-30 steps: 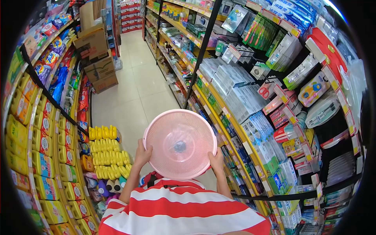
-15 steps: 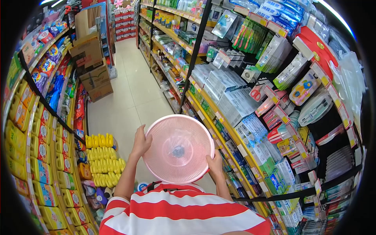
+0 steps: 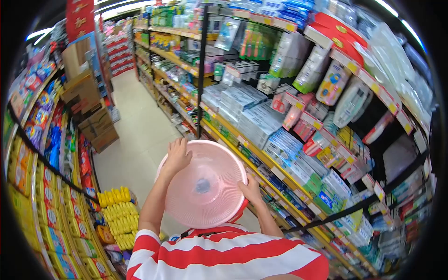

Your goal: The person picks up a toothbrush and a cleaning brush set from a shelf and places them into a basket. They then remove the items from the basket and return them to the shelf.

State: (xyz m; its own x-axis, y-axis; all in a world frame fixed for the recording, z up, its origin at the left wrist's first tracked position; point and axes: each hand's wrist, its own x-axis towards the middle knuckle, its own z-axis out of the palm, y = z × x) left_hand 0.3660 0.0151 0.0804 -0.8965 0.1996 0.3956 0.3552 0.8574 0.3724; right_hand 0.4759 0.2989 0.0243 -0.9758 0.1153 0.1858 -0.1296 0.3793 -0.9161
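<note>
A round pink plastic basket [image 3: 219,186] with ribbed sides is held in front of my striped shirt, its open top facing me. A small dark grey-blue patch [image 3: 202,185] shows at its middle; I cannot make out what it is. At the upper left rim is my left hand [image 3: 177,156], back of the hand up, fingers over the edge and thumb to the inside. My right hand [image 3: 250,190] grips the right rim, thumb on the edge and the other fingers mostly hidden behind. A red edge [image 3: 243,206] peeks out below the basket's right side.
Close on my right runs a shelf of boxed toothpaste [image 3: 333,199] and hanging packets [image 3: 333,81]. Yellow bottles [image 3: 119,212] stand low at left, beside shelves of yellow packs [image 3: 49,210]. Cardboard boxes [image 3: 95,121] are stacked along the aisle floor [image 3: 135,126].
The view has swung, with the shelves shifting left. My left hand has moved from the left rim up toward the top of the basket, which has tilted. My right hand keeps its grip.
</note>
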